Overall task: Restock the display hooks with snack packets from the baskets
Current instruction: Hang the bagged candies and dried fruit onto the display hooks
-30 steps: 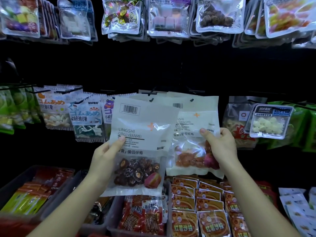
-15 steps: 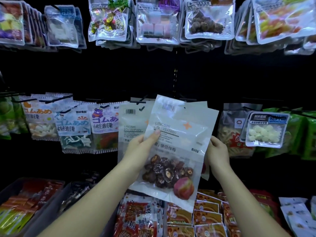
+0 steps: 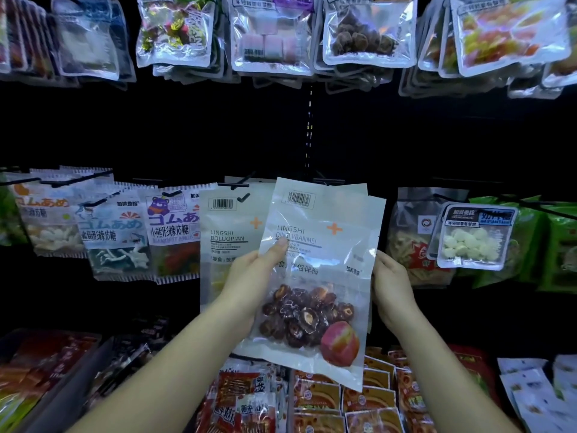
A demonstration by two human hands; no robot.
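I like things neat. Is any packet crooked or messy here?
Yes, the plum packet in the left hand leans tilted, not yet on a hook, while the pineapple packet beside it hangs straight. Nothing looks spilled or torn.

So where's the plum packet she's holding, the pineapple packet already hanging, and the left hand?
Plum packet (image 3: 315, 310), head view, on the dark dried fruit.
Pineapple packet (image 3: 229, 235), head view, on its printed name.
Left hand (image 3: 249, 276), head view, on the back of the hand.
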